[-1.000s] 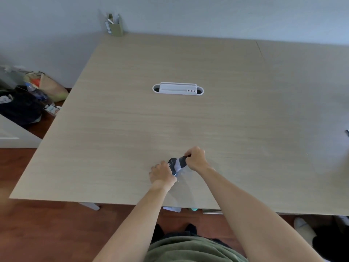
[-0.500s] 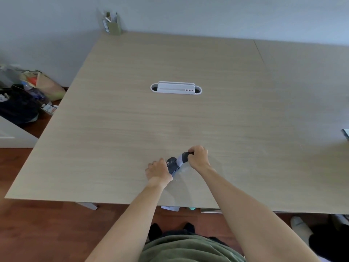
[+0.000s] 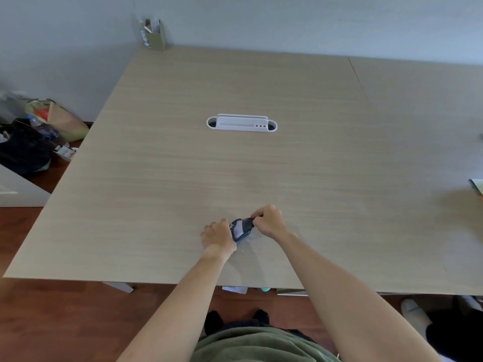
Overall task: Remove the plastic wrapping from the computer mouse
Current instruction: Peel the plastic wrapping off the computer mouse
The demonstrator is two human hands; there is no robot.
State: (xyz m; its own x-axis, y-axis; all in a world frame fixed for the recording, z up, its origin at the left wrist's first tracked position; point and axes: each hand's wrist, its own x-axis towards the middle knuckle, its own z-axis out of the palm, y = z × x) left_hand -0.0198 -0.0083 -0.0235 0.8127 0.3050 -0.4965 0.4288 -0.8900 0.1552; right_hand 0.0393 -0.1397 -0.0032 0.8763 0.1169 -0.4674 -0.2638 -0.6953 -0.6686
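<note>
A dark computer mouse (image 3: 241, 228) in clear plastic wrapping (image 3: 248, 237) is held just above the near part of the wooden table (image 3: 183, 165). My left hand (image 3: 218, 236) grips the mouse's left end. My right hand (image 3: 269, 222) pinches the wrapping at the mouse's right end, fingers closed. A bit of loose, glinting plastic shows below the mouse, between my wrists. Much of the mouse is hidden by my fingers.
A white cable tray (image 3: 241, 123) is set into the table's middle. A green pen holder (image 3: 154, 35) stands at the far left corner. Something's edge (image 3: 477, 186) shows at the right border. Bags (image 3: 39, 131) lie on the floor to the left.
Both hands have stayed on the mouse and worked it slightly; the mouse has tilted a little and the right hand's pinch has shifted at its right end.
</note>
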